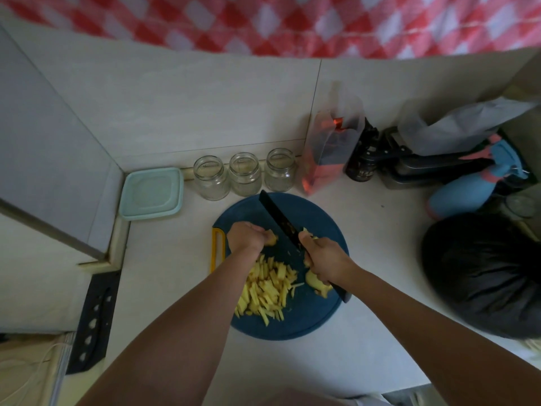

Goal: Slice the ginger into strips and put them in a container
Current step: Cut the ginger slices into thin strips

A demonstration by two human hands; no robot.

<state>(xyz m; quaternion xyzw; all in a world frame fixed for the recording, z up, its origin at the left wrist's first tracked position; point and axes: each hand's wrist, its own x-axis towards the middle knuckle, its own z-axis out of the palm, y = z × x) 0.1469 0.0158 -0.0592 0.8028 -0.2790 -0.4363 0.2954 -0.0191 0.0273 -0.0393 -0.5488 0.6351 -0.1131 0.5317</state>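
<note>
While left hand [247,237] holds ginger [271,239], right hand's [325,260] beside.

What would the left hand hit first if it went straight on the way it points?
Likely the black knife, gripped by the right hand: the left hand grips a yellow ginger chunk just short of its blade over the round blue cutting board. Depth is unclear.

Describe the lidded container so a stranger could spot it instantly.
Start at the round dark blue cutting board and look back-left, into the corner of the white counter. There lies the pale green square plastic container, left of three clear glass jars; unlike them it is flat, opaque and lidded.
</note>
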